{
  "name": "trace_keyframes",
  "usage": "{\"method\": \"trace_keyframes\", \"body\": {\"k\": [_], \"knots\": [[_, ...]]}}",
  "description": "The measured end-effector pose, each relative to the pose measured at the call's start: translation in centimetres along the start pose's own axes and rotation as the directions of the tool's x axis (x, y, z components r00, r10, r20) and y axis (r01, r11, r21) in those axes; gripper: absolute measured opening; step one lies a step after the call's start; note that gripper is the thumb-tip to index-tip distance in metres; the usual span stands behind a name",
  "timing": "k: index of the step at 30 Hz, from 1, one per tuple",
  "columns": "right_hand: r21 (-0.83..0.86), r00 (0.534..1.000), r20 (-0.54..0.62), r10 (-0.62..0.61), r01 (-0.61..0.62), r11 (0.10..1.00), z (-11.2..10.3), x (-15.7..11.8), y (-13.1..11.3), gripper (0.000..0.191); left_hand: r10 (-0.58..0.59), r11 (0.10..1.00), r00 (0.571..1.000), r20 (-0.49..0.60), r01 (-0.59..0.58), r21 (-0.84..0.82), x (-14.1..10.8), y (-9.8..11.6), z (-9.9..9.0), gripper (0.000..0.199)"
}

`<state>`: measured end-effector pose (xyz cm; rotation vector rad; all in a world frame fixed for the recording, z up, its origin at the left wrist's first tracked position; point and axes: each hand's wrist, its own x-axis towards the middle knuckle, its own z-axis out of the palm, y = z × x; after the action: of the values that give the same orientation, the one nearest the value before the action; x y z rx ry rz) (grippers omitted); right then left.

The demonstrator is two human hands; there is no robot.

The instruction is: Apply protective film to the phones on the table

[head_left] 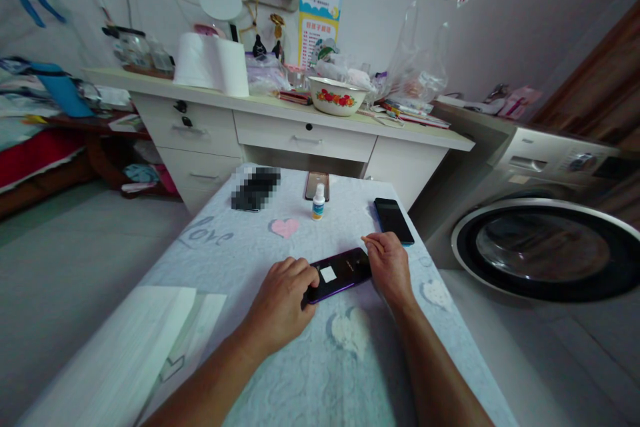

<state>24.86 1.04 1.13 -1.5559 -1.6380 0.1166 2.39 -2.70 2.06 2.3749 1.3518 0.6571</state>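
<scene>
A dark smartphone [345, 272] with a purple edge and a small white square patch lies at a slant on the cloth-covered table. My left hand [285, 297] grips its left end, thumb and fingers around the edge. At the phone's right end, my right hand [391, 265] pinches a thin orange-tan stick [370, 240] whose tip points left above the phone. Whether that hand also touches the phone is hard to make out. Beyond the phone stands a small white spray bottle [318, 203] with a blue and orange label.
Another phone [393, 219] lies right of my right hand. A phone case [317, 185] sits behind the bottle, and a pixelated dark item [256, 188] lies far left. A desk [305, 140] with a flowered bowl [337, 95] borders the far end; a washing machine [543, 213] stands right.
</scene>
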Motion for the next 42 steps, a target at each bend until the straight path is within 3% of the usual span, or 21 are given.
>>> {"method": "trace_keyframes", "body": {"k": [8,13,17,21,29,35,42], "knots": [[0.021,0.999,0.041,-0.021,0.020,1.000,0.7,-0.6,-0.3,0.018,-0.020,0.999,1.000,0.016,0.019,0.039,-0.2,0.1,-0.2,0.018],[-0.013,0.996,0.074,-0.052,0.053,0.999,0.1,-0.3,-0.8,0.018,-0.095,0.995,0.994,-0.061,0.097,0.020,-0.2,-1.0,0.7,0.053],[-0.134,0.978,0.199,-0.058,0.086,0.987,-0.7,0.0,-1.1,0.016,-0.172,0.985,0.983,-0.071,0.173,0.011,-0.1,-1.9,1.7,0.069],[-0.223,0.957,0.289,-0.023,0.090,0.971,-1.0,-0.2,-1.2,0.019,-0.209,0.977,0.976,-0.068,0.211,0.024,-0.1,-2.1,2.0,0.069],[-0.327,0.978,0.171,0.123,-0.061,0.943,0.3,-1.4,-0.9,0.021,-0.208,0.977,0.977,-0.047,0.210,0.029,0.0,-2.1,1.9,0.064],[-0.334,0.969,0.228,0.099,-0.018,0.942,0.7,-1.5,-0.4,0.022,-0.214,0.977,0.975,-0.053,0.214,0.001,0.1,-1.6,1.8,0.065],[-0.271,0.949,0.314,0.034,0.055,0.961,1.0,-2.3,-1.8,0.024,-0.203,0.979,0.977,-0.057,0.203,-0.007,0.1,-1.6,1.7,0.066]]}}
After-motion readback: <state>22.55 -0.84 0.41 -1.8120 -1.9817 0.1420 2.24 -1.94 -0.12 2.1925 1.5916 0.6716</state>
